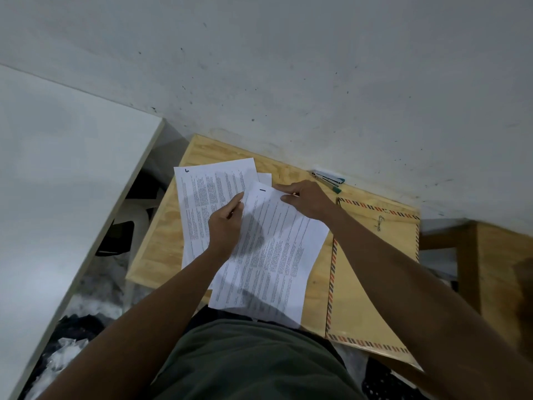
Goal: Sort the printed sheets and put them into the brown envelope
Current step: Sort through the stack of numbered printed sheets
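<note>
Printed sheets lie on a small plywood table (161, 241). One sheet marked "1" (274, 255) is tilted over the table's middle, its lower end past the near edge. My left hand (226, 223) pinches its upper left edge. My right hand (305, 199) grips its top right corner. Beneath it to the left lies another sheet (207, 192) with a handwritten number at its top corner, and the corner of a third sheet (265, 178) peeks out behind. The brown envelope (375, 264), striped along its border and with a metal clasp, lies flat at the table's right under my right forearm.
A stapler and a teal pen (328, 179) rest by the wall at the table's back edge. A white board or desk (57, 183) stands to the left, with dark clutter on the floor below. A wooden piece of furniture (496, 261) is on the right.
</note>
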